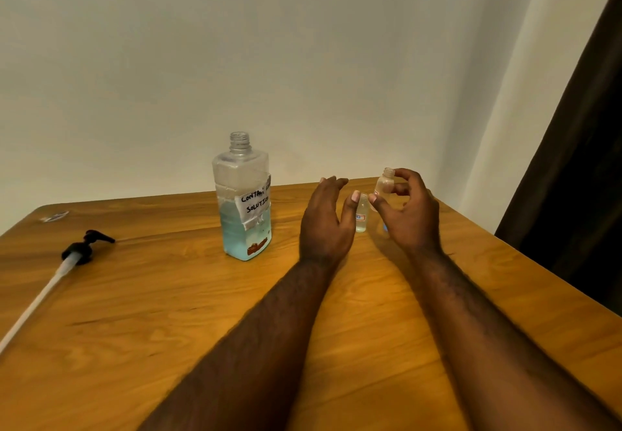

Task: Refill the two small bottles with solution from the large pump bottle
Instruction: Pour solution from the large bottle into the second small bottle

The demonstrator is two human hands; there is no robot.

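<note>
Clear small bottle [383, 186] near-upright, neck up, in grip of right hand [409, 215].

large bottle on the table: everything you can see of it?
The large bottle is clear plastic with a squarish body and a threaded neck, open, no pump or cap on it. Pale blue liquid fills roughly its lower half. A white taped label, handwritten, partly reading "SOLUTION", sits on its front. It stands upright on the wooden table, touching nothing else.

Dim warm indoor light, soft shadows under arms, wide-angle bend at edges, slight blur overall
</note>
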